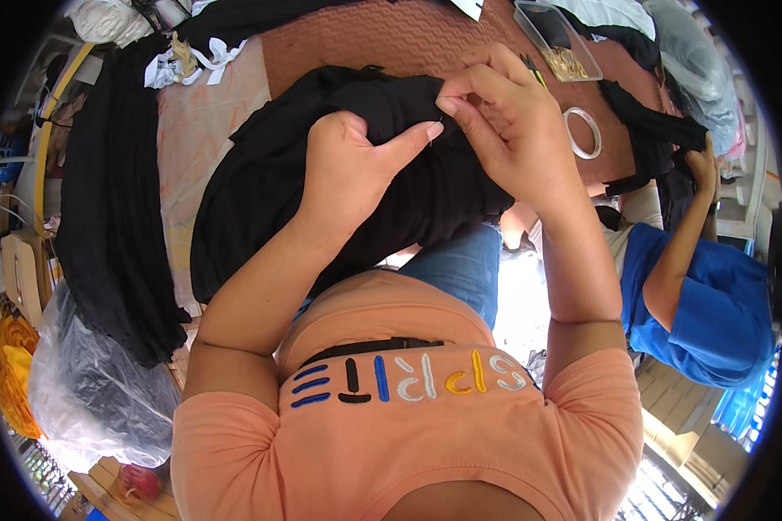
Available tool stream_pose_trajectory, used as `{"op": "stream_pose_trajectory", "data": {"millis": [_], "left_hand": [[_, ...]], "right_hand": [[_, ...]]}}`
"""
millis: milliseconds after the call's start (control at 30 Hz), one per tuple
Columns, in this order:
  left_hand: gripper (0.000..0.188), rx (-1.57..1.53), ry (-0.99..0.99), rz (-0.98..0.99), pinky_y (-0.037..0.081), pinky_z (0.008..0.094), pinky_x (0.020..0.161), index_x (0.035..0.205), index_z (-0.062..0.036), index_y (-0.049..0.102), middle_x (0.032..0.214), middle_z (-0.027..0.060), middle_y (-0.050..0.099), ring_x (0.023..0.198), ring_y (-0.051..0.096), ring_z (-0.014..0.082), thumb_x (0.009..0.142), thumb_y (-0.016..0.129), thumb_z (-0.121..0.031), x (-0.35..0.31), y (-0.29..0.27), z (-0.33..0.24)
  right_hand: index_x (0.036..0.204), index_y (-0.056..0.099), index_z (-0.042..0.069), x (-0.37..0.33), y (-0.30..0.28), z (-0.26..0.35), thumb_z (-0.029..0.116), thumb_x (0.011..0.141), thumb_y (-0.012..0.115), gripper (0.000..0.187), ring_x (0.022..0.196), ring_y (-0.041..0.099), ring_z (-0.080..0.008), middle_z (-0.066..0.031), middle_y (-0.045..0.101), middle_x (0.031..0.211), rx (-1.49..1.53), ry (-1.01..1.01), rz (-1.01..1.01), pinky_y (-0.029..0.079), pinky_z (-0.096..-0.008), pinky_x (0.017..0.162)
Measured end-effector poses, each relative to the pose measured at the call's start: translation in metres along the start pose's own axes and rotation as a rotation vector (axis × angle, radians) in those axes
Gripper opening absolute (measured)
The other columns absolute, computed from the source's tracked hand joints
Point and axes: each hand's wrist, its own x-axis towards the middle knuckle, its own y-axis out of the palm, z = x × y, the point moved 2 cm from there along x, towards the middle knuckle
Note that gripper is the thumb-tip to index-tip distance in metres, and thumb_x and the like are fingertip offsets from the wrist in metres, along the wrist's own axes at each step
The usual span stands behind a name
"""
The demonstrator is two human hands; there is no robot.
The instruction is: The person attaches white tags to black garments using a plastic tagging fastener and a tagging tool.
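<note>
A large piece of black cloth [269, 178] lies bunched over the table's near edge and my lap. My left hand [347, 161] is closed on its upper fold, the thumb lying on top and pointing right. Beside that thumb's tip a thin, needle-like sliver [440, 127] shows against the black. My right hand [513, 130] pinches with thumb and forefinger at the cloth's right edge, close to the left thumb. What sits in this pinch is too small to make out.
White and beige fabric scraps [195, 61] lie far left beside a long black cloth [113, 200]. A clear plastic box [560, 43], a white tape roll [582, 133] and a small yellow-green tool [534, 71] are at right. A person in blue [704, 304] handles black cloth there.
</note>
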Motion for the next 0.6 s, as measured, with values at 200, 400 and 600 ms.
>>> {"op": "stream_pose_trajectory", "data": {"millis": [200, 400, 600], "left_hand": [[0.024, -0.556, -0.238, -0.121, 0.048, 0.0218, 0.07, 0.093, 0.0019, 0.067, 0.09, 0.0047, 0.068, 0.08, 0.062, 0.0076, 0.077, 0.077, -0.012, 0.008, -0.006, 0.012], [0.027, -0.737, -0.37, -0.144, 0.045, 0.0224, 0.062, 0.093, -0.0034, 0.064, 0.088, 0.0039, 0.067, 0.075, 0.062, 0.008, 0.075, 0.08, -0.016, 0.013, -0.005, 0.015], [0.012, -0.8, -0.468, -0.014, 0.052, 0.0302, 0.074, 0.096, -0.0066, 0.066, 0.093, 0.0025, 0.067, 0.086, 0.065, 0.0141, 0.085, 0.069, -0.011, 0.012, -0.013, 0.019]], "right_hand": [[0.084, 0.065, 0.003, -0.012, 0.0, -0.001, 0.003, 0.076, 0.069, 0.01, 0.066, 0.059, -0.0207, -0.0087, 0.059, 0.084, 0.071, 0.03, -0.052, 0.045, -0.0303, 0.058], [0.086, 0.068, 0.006, -0.028, 0.009, 0.012, 0.009, 0.071, 0.075, 0.017, 0.065, 0.058, -0.021, -0.0058, 0.061, 0.086, -0.089, -0.17, -0.073, 0.045, -0.0307, 0.056], [0.094, 0.069, 0.008, -0.023, 0.002, 0.026, 0.018, 0.067, 0.078, 0.03, 0.064, 0.061, -0.0213, -0.0057, 0.062, 0.085, -0.136, -0.392, -0.155, 0.047, -0.03, 0.053]]}}
